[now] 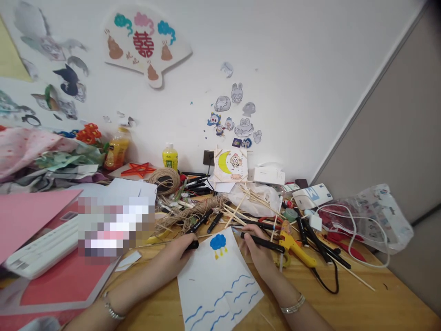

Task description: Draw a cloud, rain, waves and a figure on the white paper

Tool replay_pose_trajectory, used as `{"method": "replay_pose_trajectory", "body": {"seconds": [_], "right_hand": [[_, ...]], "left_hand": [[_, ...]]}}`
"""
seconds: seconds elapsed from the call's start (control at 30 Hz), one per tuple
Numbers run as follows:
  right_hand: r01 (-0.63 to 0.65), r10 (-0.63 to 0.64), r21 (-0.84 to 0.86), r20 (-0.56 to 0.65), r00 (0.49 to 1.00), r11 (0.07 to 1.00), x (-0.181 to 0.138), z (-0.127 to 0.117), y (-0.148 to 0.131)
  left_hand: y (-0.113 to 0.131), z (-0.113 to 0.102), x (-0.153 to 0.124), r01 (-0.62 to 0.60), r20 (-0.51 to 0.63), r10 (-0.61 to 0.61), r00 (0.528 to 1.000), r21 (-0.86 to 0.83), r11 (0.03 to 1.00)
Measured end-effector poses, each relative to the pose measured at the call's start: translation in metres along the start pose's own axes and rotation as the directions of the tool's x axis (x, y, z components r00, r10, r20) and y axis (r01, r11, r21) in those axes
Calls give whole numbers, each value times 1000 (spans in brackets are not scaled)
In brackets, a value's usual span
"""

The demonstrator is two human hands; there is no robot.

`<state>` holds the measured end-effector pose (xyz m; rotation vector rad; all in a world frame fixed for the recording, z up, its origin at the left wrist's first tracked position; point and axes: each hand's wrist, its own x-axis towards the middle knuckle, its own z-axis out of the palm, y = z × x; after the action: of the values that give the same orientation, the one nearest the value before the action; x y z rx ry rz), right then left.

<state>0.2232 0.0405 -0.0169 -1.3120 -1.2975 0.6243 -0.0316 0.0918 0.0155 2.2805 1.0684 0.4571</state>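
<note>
A sheet of white paper (220, 285) lies on the table between my hands. It has a blue cloud with yellow drops near the top and blue wavy lines lower down. My left hand (179, 253) is closed at the paper's upper left edge, a short black piece like a marker cap (193, 245) sticking out of its fingers. At the upper right edge, my right hand (257, 253) grips a black marker (264, 242) whose tip points left over the paper. Parts of the fingers on both hands are hidden.
A yellow glue gun (296, 248) and a white cable (354, 230) lie to the right. Behind are wooden sticks (257, 202), twine (167, 180), a yellow-labelled bottle (170, 157) and a framed moon picture (230, 165). Pink sheets (37, 214) and a white power strip (44, 248) are left.
</note>
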Motion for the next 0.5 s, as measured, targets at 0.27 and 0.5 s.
{"method": "replay_pose_trajectory", "body": {"seconds": [0.27, 0.5], "right_hand": [[200, -212, -185, -49, 976, 962, 1, 2, -5], [138, -139, -47, -6, 990, 989, -3, 10, -1]], "left_hand": [[-14, -8, 4, -127, -151, 114, 982, -80, 989], [-3, -3, 4, -49, -60, 43, 997, -105, 993]]}}
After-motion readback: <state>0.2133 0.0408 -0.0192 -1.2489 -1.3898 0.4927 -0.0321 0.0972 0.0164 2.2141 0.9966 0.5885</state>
